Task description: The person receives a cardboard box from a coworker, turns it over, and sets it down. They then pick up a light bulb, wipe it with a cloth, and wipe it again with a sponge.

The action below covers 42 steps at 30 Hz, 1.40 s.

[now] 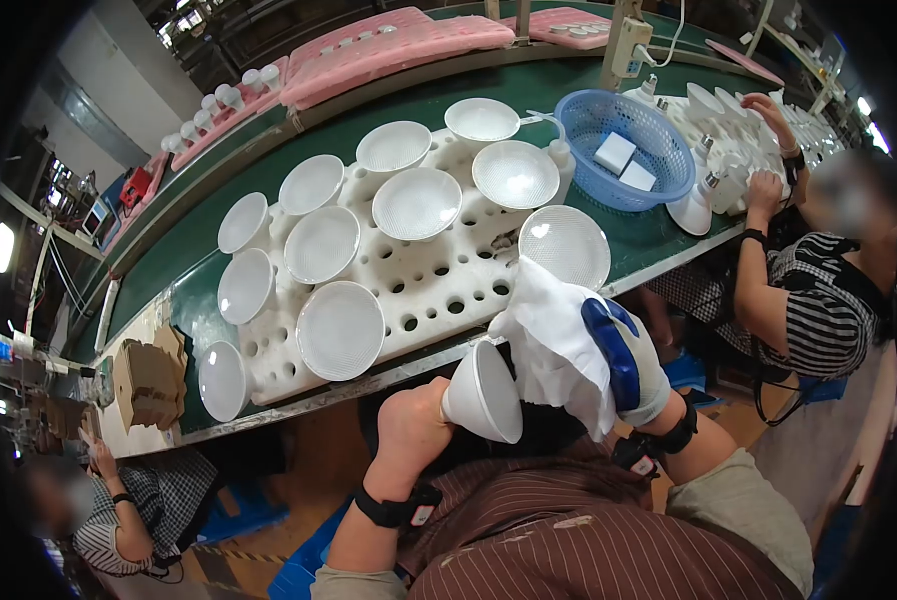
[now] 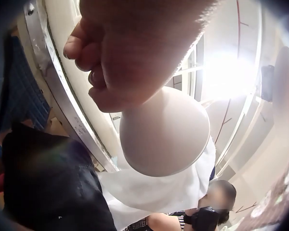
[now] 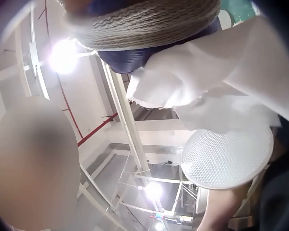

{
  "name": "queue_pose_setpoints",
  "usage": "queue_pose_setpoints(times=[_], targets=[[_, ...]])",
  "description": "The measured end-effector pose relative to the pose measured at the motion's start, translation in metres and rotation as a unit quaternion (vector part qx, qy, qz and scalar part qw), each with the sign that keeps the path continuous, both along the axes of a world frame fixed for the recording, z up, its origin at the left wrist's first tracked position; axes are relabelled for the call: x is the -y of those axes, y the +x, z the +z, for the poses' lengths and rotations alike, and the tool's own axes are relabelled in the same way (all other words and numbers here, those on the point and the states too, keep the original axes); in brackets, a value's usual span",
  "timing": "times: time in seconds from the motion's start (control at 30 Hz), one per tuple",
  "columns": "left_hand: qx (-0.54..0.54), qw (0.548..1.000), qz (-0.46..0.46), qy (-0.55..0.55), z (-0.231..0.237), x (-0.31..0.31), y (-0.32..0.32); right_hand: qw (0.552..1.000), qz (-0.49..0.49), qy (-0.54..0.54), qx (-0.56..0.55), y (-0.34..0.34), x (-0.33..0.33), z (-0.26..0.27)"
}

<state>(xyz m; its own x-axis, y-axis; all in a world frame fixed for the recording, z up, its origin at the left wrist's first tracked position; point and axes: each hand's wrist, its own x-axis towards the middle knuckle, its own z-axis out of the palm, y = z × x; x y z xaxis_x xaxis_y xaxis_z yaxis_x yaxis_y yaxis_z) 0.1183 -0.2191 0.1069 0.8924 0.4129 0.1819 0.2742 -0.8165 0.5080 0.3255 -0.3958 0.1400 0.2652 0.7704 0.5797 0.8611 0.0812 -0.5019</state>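
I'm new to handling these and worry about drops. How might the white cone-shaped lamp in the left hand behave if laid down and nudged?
The lamp would probably roll in an arc, as it flares to a wide round rim. Its smooth outer shell may also slip in the bare left hand.

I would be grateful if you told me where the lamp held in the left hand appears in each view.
Head: the lamp is just below centre, beside the left hand.
Left wrist: near the centre, below the fingers.
Right wrist: lower right, its textured face visible.
Shared landmark: the white cloth, next to the lamp in all three.
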Motion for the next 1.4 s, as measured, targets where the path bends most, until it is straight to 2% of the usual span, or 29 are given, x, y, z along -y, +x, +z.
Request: queue_pose_setpoints(times=[0.03, 0.1, 0.13, 0.17, 0.2, 0.23, 0.27, 0.3, 0.33, 0.37, 0.4, 0.43, 0.5, 0.53, 0.6, 0.67, 0.73, 0.77, 0.8, 0.83, 0.87, 0.97, 1.07, 1.13, 1.2, 1.23, 1.3, 1.33, 1.4], targets=[[0.000, 1.000, 0.000, 0.000, 0.000, -0.001, -0.001, 0.966, 0.001, -0.030, -0.257, -0.010, -0.002, 0.019], [-0.055, 0.998, 0.003, 0.017, -0.003, -0.001, -0.002, 0.734, 0.022, -0.007, -0.679, -0.023, -0.003, 0.026], [-0.051, 0.999, -0.008, 0.011, -0.006, -0.001, -0.002, 0.795, 0.014, -0.083, -0.601, -0.026, 0.001, 0.016], [-0.052, 0.998, -0.029, 0.002, -0.011, -0.002, -0.004, 0.903, 0.079, -0.087, -0.413, -0.028, -0.002, 0.018], [-0.053, 0.997, -0.048, -0.005, -0.016, -0.002, -0.001, 0.964, 0.145, -0.092, -0.202, -0.031, -0.012, 0.020], [0.149, 0.987, -0.061, -0.023, -0.023, 0.000, 0.003, 0.972, 0.156, -0.085, -0.154, -0.039, -0.025, 0.012], [0.229, 0.934, 0.024, -0.273, -0.038, 0.016, 0.009, 0.976, 0.172, -0.075, -0.106, -0.044, -0.036, 0.002], [0.065, 0.989, -0.027, -0.131, -0.044, 0.010, -0.001, 0.967, 0.178, -0.085, -0.163, -0.042, -0.039, -0.002], [-0.099, 0.992, -0.075, 0.017, -0.006, 0.007, 0.004, 0.971, 0.124, -0.042, -0.202, -0.045, -0.040, -0.019], [-0.213, 0.976, -0.049, -0.012, 0.007, 0.011, 0.011, 0.940, 0.109, -0.064, -0.317, -0.042, -0.044, -0.027], [-0.215, 0.975, -0.050, -0.014, 0.004, 0.012, 0.009, 0.894, 0.090, -0.086, -0.430, -0.041, -0.046, -0.032], [-0.108, 0.992, -0.047, -0.048, 0.001, 0.015, 0.008, 0.832, 0.103, -0.103, -0.536, -0.039, -0.049, -0.023], [0.041, 0.998, -0.031, -0.027, 0.003, 0.020, 0.013, 0.769, 0.086, -0.140, -0.617, -0.033, -0.053, -0.019], [-0.081, 0.994, -0.045, -0.057, 0.006, 0.017, 0.013, 0.749, 0.078, -0.144, -0.642, -0.032, -0.056, -0.017], [-0.030, 0.978, -0.063, -0.196, -0.007, 0.017, 0.010, 0.863, 0.105, -0.103, -0.483, -0.025, -0.053, -0.025], [0.043, 0.911, -0.020, -0.410, -0.011, 0.021, 0.009, 0.836, 0.113, -0.075, -0.532, -0.027, -0.051, -0.023], [0.121, 0.964, -0.140, -0.190, -0.023, 0.013, 0.015, 0.843, 0.039, -0.128, -0.520, -0.019, -0.045, -0.026], [-0.039, 0.809, 0.049, -0.585, 0.017, 0.020, 0.017, 0.768, 0.034, -0.110, -0.630, -0.016, -0.045, -0.023], [0.023, 0.727, 0.031, -0.685, 0.000, 0.018, 0.008, 0.676, 0.024, -0.095, -0.730, -0.015, -0.044, -0.019], [0.040, 0.683, 0.024, -0.728, -0.004, 0.017, 0.005, 0.704, 0.018, -0.045, -0.708, -0.014, -0.045, -0.018], [0.059, 0.638, 0.015, -0.768, -0.006, 0.017, 0.004, 0.681, -0.004, -0.052, -0.730, -0.011, -0.044, -0.012], [0.036, 0.593, 0.015, -0.804, -0.002, 0.019, 0.004, 0.860, -0.028, -0.055, -0.506, -0.009, -0.037, 0.008], [0.021, 0.583, 0.020, -0.812, -0.005, 0.022, 0.003, 0.805, -0.052, -0.061, -0.588, 0.002, -0.034, -0.014], [0.016, 0.562, 0.021, -0.827, -0.003, 0.021, 0.005, 0.835, -0.061, -0.081, -0.540, 0.001, -0.030, -0.012], [0.010, 0.542, 0.021, -0.840, -0.003, 0.021, 0.005, 0.923, -0.012, 0.003, -0.384, -0.004, -0.031, -0.003], [0.007, 0.539, 0.021, -0.842, -0.004, 0.021, 0.004, 0.923, -0.014, 0.003, -0.384, -0.004, -0.031, 0.002], [0.000, 0.535, 0.017, -0.845, -0.004, 0.020, 0.003, 0.819, -0.041, -0.019, -0.572, -0.002, -0.030, 0.010], [0.003, 0.520, 0.007, -0.854, -0.003, 0.019, 0.003, 0.820, -0.043, -0.018, -0.571, -0.001, -0.029, 0.009], [0.006, 0.506, -0.003, -0.863, -0.002, 0.018, 0.002, 0.928, -0.055, 0.007, -0.368, 0.001, -0.028, 0.006]])
